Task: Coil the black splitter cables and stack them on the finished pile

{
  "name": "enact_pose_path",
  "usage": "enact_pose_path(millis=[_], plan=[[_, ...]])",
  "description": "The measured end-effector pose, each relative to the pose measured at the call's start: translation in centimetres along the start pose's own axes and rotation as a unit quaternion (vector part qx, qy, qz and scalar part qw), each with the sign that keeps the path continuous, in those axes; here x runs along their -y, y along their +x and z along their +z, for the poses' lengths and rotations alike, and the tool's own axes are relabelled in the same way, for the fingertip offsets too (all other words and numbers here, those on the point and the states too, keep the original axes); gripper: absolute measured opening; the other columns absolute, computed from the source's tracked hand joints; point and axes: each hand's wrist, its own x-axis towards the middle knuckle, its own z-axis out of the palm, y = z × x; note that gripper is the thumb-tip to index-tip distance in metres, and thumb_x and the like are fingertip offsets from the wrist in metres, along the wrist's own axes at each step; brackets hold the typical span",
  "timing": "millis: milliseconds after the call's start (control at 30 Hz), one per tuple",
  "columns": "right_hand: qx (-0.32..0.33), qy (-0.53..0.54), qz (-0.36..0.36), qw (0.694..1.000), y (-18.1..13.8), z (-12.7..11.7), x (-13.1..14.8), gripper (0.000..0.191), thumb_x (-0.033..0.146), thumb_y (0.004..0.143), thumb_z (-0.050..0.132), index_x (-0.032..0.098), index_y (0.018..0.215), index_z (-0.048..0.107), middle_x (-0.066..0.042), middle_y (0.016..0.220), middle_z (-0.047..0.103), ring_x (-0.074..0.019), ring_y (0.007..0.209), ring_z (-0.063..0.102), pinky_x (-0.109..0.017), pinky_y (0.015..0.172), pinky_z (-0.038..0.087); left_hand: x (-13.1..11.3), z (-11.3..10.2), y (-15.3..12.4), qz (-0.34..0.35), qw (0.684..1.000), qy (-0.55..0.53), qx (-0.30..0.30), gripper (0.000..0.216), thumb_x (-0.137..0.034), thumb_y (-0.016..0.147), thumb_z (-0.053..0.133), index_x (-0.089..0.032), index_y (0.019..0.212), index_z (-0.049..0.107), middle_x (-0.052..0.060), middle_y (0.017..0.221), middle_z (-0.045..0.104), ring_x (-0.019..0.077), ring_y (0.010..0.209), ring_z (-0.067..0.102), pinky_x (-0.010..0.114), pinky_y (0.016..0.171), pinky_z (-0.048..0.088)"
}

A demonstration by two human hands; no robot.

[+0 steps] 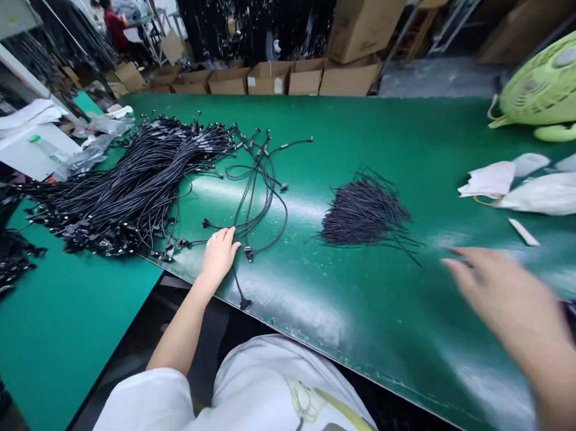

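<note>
My left hand (219, 256) rests near the table's front edge, over a few loose black cables (268, 197). Its thumb stands apart from the fingers, and the fingertips touch or nearly touch a cable; no firm hold shows. One cable's plug (245, 303) hangs out below the hand at the edge. To the right, my right hand (507, 300) is smeared by motion above the table. Its thumb and forefinger look slightly apart, with nothing visible between them. Between the hands lies a pile of short black ties or wires (365, 211).
A large heap of black cables (146, 178) covers the green table's left part. A green fan (546, 86), white cloth-like pieces (542, 189) and a small white stick (523, 231) are at right. Cardboard boxes (268, 78) line the far edge. A person (116, 28) sits far back.
</note>
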Motion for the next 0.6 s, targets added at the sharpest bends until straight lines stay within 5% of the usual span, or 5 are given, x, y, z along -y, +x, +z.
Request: enact_pose_path(millis=[133, 367, 500, 600], plan=[[0.148, 0.018, -0.093, 0.984, 3.7, 5.4, 7.7, 0.034, 0.037, 0.094, 0.039, 0.026, 0.107, 0.068, -0.012, 0.105, 0.068, -0.0294, 0.09, 0.067, -0.046, 0.078, 0.054, 1.2, -0.1, 0.7, 0.012, 1.0, -0.007, -0.016, 0.018, -0.02, 0.093, 0.046, -0.015, 0.1, 0.062, 0.014, 0.101, 0.063, 0.0295, 0.098, 0.057, 0.043, 0.086, 0.047], [0.182, -0.001, -0.256, 0.95, 10.9, 10.5, 22.3, 0.048, 0.026, 0.095, 0.047, 0.015, 0.141, 0.04, -0.016, 0.14, 0.047, -0.0234, 0.113, 0.058, -0.034, 0.089, 0.05, -0.6, -2.7, 0.5, 0.084, 0.99, -0.059, -0.095, 0.024, -0.022, 0.099, 0.034, -0.018, 0.107, 0.057, 0.009, 0.109, 0.062, 0.0205, 0.102, 0.059, 0.033, 0.09, 0.047], [0.221, -0.061, -0.273, 0.934, 16.4, 13.5, 24.7, 0.023, 0.018, 0.093, 0.045, 0.014, 0.106, 0.064, -0.013, 0.105, 0.064, -0.0197, 0.089, 0.064, -0.028, 0.075, 0.05, -1.2, -4.1, -0.1, 0.103, 0.979, -0.123, -0.123, 0.024, -0.024, 0.099, 0.035, -0.02, 0.107, 0.058, 0.009, 0.109, 0.063, 0.0212, 0.103, 0.06, 0.035, 0.09, 0.048], [0.208, -0.084, -0.258, 0.94, 19.8, 14.6, 23.2, 0.024, 0.008, 0.09, 0.042, 0.011, 0.088, 0.066, -0.013, 0.091, 0.064, -0.0184, 0.08, 0.063, -0.026, 0.069, 0.048, -0.7, -3.7, -1.2, 0.075, 0.979, -0.182, -0.06, 0.025, -0.028, 0.099, 0.036, -0.022, 0.101, 0.06, 0.006, 0.103, 0.064, 0.0199, 0.098, 0.062, 0.034, 0.087, 0.051]])
